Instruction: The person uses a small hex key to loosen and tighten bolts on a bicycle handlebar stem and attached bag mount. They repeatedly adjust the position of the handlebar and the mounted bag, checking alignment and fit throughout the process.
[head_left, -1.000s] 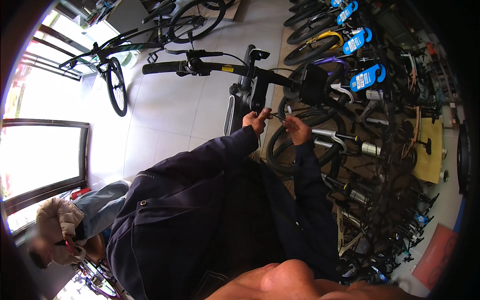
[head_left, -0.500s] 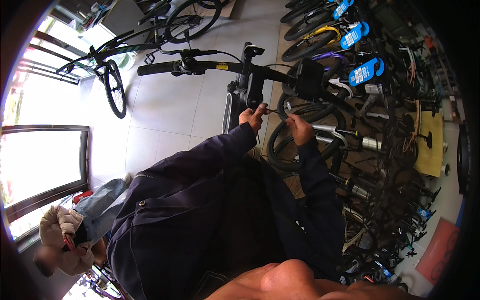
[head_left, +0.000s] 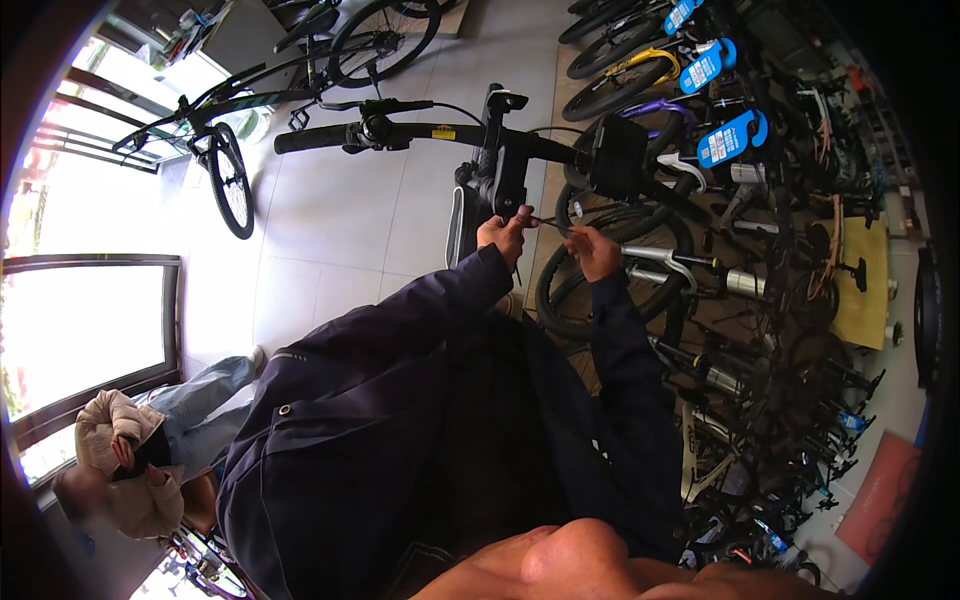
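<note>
We counted two hands: left hand (head_left: 505, 232) and right hand (head_left: 592, 250), both pinched on one thin cable (head_left: 548, 222) (barely visible) beside the black bicycle's stem (head_left: 497, 170). Pale tiled floor (head_left: 340, 220); racked bicycles (head_left: 760, 230) stood right.

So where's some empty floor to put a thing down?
The pale tiled floor is bare between the handlebar and the window. Right of both hands, left hand and right hand, parked bicycles crowd the floor.
</note>
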